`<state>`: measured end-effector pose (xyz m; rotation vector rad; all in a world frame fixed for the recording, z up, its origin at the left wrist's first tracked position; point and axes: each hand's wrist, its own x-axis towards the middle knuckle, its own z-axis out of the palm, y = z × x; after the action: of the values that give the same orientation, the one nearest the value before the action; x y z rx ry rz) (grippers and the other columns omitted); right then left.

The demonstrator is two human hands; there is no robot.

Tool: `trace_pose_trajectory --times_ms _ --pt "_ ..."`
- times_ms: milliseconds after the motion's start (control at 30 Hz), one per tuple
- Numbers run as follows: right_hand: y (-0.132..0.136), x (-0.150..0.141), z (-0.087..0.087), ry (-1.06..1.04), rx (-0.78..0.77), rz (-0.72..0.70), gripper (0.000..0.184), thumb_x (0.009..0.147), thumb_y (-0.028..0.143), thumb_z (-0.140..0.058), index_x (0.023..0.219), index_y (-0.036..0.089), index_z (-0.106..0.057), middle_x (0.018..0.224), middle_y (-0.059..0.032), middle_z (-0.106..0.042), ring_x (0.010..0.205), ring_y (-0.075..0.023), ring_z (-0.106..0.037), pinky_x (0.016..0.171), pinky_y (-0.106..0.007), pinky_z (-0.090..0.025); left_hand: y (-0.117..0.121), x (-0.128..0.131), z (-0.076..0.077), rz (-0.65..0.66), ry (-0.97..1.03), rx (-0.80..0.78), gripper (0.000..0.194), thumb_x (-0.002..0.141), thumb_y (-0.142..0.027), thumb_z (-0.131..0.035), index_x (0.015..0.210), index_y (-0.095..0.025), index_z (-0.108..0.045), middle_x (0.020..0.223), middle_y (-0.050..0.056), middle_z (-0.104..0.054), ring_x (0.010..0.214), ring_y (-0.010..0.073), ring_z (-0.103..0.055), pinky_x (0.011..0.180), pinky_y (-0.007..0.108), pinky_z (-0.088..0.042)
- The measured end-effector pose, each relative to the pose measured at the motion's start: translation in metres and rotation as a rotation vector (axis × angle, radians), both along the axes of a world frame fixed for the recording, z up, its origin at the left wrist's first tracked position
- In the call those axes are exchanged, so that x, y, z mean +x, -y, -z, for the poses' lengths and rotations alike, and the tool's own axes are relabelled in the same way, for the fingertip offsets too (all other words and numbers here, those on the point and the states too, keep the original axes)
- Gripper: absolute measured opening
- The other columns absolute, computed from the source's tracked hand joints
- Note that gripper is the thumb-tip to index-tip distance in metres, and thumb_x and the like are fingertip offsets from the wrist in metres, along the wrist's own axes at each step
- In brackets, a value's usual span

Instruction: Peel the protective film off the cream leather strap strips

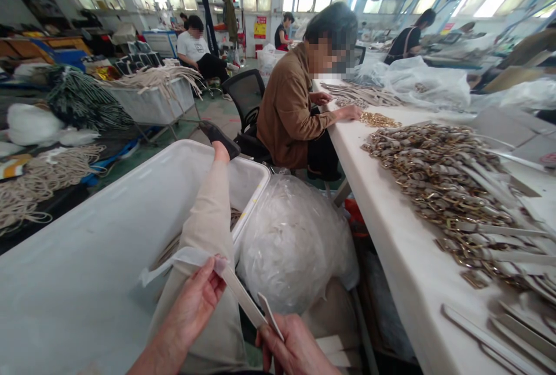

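A flat beige strap stretches between my two hands above my lap. My left hand pinches its far end, where a strip of thin, whitish translucent plastic lies over it and trails off to the left. Whether that plastic is a sleeve or a loose wrap, I cannot tell. Closed around the near part of the strap is my right hand, with a short strap end sticking up beside the thumb. The fingers hide how the two pieces join.
A large white bin with straps inside stands at left, my leg across it. A clear plastic bag bulges beside it. Heaped buckled straps cover part of the white table at right. A co-worker in brown handles small pieces there.
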<state>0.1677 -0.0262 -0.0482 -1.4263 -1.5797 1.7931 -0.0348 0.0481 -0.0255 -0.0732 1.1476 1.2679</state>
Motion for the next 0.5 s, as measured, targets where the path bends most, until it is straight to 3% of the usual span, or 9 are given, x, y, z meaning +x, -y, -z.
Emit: trace_pose_trajectory --times_ms 400,500 --pt "-0.001 -0.005 0.002 -0.082 -0.121 -0.003 0.044 0.096 0.051 -0.040 0.086 0.016 -0.064 0.059 0.0008 -0.056 0.049 -0.0111 -0.048 0.046 -0.018 -0.035 0.021 -0.004 0.012 0.055 -0.013 -0.039 0.019 0.089 0.000 -0.057 0.079 -0.010 -0.070 0.079 0.007 -0.074 0.067 0.0154 -0.070 0.064 0.029 -0.062" --pt "-0.003 -0.004 0.005 -0.061 -0.098 -0.007 0.041 0.095 0.048 -0.044 0.082 0.016 -0.066 0.057 0.0017 -0.055 0.048 -0.0101 -0.046 0.045 -0.018 -0.031 0.027 -0.010 0.017 0.075 -0.042 -0.029 0.013 0.083 -0.001 -0.065 0.088 -0.009 -0.073 0.086 0.008 -0.075 0.072 0.0165 -0.071 0.067 0.029 -0.063"
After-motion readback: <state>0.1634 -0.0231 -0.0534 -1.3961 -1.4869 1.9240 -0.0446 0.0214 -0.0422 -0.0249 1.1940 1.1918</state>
